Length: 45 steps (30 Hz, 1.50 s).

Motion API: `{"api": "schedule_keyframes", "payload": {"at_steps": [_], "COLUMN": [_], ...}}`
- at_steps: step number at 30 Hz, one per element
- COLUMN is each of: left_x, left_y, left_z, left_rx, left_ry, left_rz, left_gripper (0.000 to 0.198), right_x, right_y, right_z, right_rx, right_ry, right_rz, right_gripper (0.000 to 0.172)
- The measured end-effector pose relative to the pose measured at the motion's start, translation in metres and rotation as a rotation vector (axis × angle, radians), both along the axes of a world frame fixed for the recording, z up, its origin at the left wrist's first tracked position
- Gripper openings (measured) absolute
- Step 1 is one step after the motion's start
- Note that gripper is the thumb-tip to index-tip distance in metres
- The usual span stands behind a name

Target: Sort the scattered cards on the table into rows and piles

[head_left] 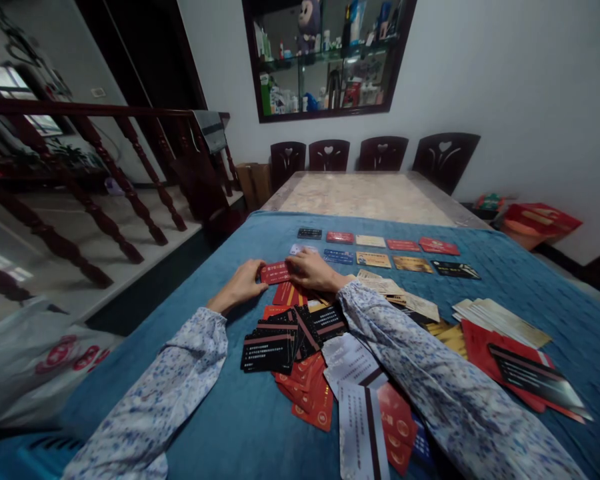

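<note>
Between my two hands is a red card (pixel 276 273) with pale printing, above the blue cloth. My left hand (pixel 243 287) pinches its left end with thumb and fingers. At its right end, the closed fingers of my right hand (pixel 314 270) grip the same card. Just below lie another red card (pixel 289 294) and a fan of black cards (pixel 270 347) with dark stripes. Beyond my hands, cards are laid in two rows, among them a black card (pixel 309 233) and a blue card (pixel 338 256). A pale card (pixel 303 249) is partly hidden behind my right hand.
Loose piles include silver-white cards (pixel 363 427), red cards (pixel 313 400) and, at the right, a black card (pixel 535 377) over red ones. The blue cloth (pixel 190 373) covers the near table; bare stone tabletop (pixel 360 193) shows beyond. A plastic bag (pixel 35 360) sits at the left.
</note>
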<state>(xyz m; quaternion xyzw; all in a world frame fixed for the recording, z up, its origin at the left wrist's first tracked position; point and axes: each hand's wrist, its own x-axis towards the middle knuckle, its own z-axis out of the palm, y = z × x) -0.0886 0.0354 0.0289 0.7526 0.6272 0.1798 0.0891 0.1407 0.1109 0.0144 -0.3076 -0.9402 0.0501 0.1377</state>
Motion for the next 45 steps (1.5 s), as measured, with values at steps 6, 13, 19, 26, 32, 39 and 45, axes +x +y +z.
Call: {"api": "schedule_keyframes", "payload": {"at_steps": [6,13,19,26,32,39,45], "left_x": [-0.001,-0.004,-0.002,-0.001,0.005,0.021,0.038], "left_y": [0.001,0.002,0.003,0.009,0.019,0.036,0.056], "left_z": [0.000,0.001,0.007,0.013,0.018,0.025,0.032], "left_rx": [0.012,0.007,-0.001,-0.008,0.005,0.021,0.018], "left_ry": [0.035,0.014,0.022,0.002,0.033,0.144,0.218], "left_rz": [-0.021,-0.022,-0.044,-0.033,-0.069,-0.117,-0.153], "left_gripper": [0.038,0.040,0.041,0.041,0.041,0.041,0.047], "right_x": [0.001,0.000,0.001,0.003,0.009,0.023,0.041], "right_y": [0.001,0.001,-0.002,0.001,0.003,0.009,0.019], "right_z": [0.000,0.002,0.014,0.024,0.035,0.048,0.054], "right_rx": [-0.019,-0.009,0.009,0.012,0.045,0.059,0.043], "right_ry": [0.014,0.021,-0.035,-0.069,-0.149,-0.185,-0.181], "right_rz": [-0.003,-0.004,-0.021,-0.030,-0.060,-0.079,-0.130], "right_gripper": [0.056,0.052,0.043,0.035,0.034,0.034,0.026]}}
